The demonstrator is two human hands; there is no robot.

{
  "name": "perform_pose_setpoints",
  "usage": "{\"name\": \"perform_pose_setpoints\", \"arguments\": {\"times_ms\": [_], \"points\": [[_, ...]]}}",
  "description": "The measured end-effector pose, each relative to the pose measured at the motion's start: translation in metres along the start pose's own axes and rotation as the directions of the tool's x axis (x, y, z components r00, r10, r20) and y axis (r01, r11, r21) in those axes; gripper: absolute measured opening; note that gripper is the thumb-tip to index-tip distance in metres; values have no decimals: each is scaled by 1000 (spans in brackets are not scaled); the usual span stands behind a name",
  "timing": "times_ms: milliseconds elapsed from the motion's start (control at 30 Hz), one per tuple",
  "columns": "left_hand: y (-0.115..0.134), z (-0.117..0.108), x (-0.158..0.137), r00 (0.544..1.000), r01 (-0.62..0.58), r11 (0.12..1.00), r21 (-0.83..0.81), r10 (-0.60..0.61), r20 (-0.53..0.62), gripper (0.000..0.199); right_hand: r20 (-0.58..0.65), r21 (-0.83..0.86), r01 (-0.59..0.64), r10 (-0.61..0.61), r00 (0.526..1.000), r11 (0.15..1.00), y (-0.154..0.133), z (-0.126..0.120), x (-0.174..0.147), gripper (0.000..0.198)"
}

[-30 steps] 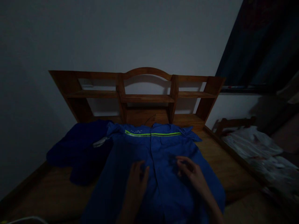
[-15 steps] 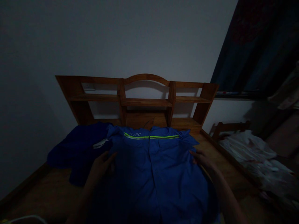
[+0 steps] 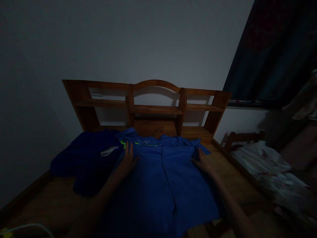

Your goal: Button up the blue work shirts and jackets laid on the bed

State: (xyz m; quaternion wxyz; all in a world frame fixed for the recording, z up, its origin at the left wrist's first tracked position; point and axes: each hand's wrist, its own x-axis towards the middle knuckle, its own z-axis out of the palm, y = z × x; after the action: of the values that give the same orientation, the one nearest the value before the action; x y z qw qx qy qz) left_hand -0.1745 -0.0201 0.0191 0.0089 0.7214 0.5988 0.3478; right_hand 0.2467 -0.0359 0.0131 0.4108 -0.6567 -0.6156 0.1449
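A blue work jacket (image 3: 153, 178) with a yellow-green stripe and pale lettering lies spread front side up on a wooden bed surface. My left hand (image 3: 128, 160) rests on its upper left part, fingers stretched out near the stripe. On the upper right part lies my right hand (image 3: 203, 161), its fingers apart and touching the cloth. Beside the jacket on the left is a heap of darker blue clothing (image 3: 86, 155) with a whitish patch on it. The light is dim, and the jacket's lower left part sinks into shadow.
A wooden headboard with shelves (image 3: 156, 109) stands behind the jacket against a pale wall (image 3: 148, 43). To the right, past the bed's edge, lie white plastic bags (image 3: 264, 158). A dark curtain (image 3: 257, 56) hangs at the upper right. A pale cable (image 3: 32, 225) crosses the lower left corner.
Both hands have moved farther up the jacket and inward, from its side edges onto its chest. The stripe on the right half no longer shows, and the jacket's lower right hem has shifted upward.
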Motion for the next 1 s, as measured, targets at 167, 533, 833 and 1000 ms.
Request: {"name": "perform_pose_setpoints", "arguments": {"times_ms": [167, 533, 833, 1000], "points": [[50, -36, -44, 990, 91, 966, 243, -61, -126, 57, 101, -173, 305, -291, 951, 936, -54, 1, -87, 45], [130, 37, -161, 967, 111, 905, -411, -3, 254, 21, 361, -66, 411, -362, 859, 909, -72, 31, -187, 35], [137, 28, -146, 919, 252, 869, -425, -78, 387, 7, 341, 24, 330, -318, 885, 944, -78, 32, -187, 40], [136, 26, -141, 893, 361, 770, -527, -122, 434, 10, 280, 287, 174, -256, 925, 942, -75, 32, -175, 32]]}}
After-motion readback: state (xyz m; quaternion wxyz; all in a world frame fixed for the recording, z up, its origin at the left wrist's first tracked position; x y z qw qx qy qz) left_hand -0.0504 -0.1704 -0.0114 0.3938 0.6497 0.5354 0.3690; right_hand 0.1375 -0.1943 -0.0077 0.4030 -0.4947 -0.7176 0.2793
